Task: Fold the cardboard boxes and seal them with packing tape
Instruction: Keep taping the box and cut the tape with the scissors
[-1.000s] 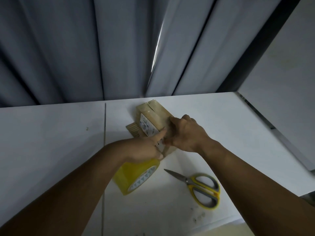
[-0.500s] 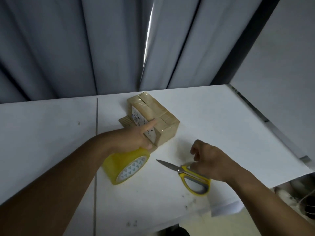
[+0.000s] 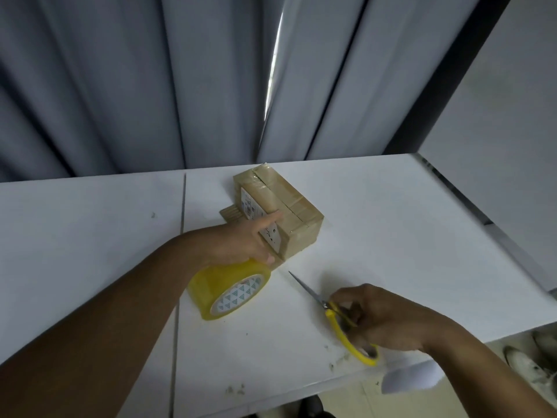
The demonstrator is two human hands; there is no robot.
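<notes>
Cardboard box (image 3: 294, 208): tan-brown. Label (image 3: 249, 206): white with dark print (too small to read). Tape roll (image 3: 211, 282): translucent yellow, core face white with rows of small teal triangles. Scissors (image 3: 331, 315): yellow handles, silver blades. Table (image 3: 391, 236): white, dark specks. Curtain (image 3: 120, 86): plain grey-blue.

Dim, cool light. A bright sliver glares through the curtain (image 3: 211, 86) gap far beyond my fingers (image 3: 271, 220); soft shadow pools on the desk (image 3: 391, 212) beside them. Frame edges bow and smear.
</notes>
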